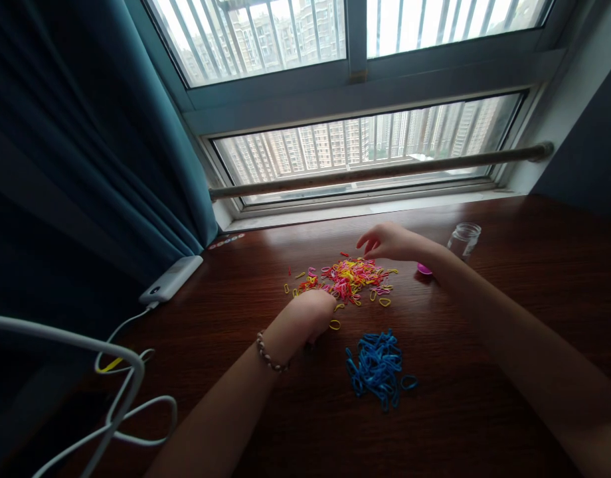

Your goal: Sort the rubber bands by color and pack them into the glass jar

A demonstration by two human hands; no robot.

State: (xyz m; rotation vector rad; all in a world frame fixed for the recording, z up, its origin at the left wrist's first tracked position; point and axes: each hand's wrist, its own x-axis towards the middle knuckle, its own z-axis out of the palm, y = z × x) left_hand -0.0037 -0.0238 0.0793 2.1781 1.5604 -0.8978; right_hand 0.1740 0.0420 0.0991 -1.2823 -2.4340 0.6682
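Note:
A loose pile of small red, yellow and pink rubber bands [352,275] lies on the brown wooden table [430,318]. At the pile's near left edge is my left hand [313,312], its back towards me and its fingers hidden beneath it. My right hand [385,242] hovers at the far right edge of the same pile, fingers bent downward and a little apart, with nothing visible in them. Closer to me sits a separate heap of blue rubber bands [378,365]. A single yellow band [335,324] lies just right of my left hand.
Behind my right forearm stands a clear glass jar [465,240], beside a pink lid [424,269]. On the left, a white power bank [172,279] has a white cable [129,325] plugged in. A blue curtain [151,146] and a barred window [355,153] border the table.

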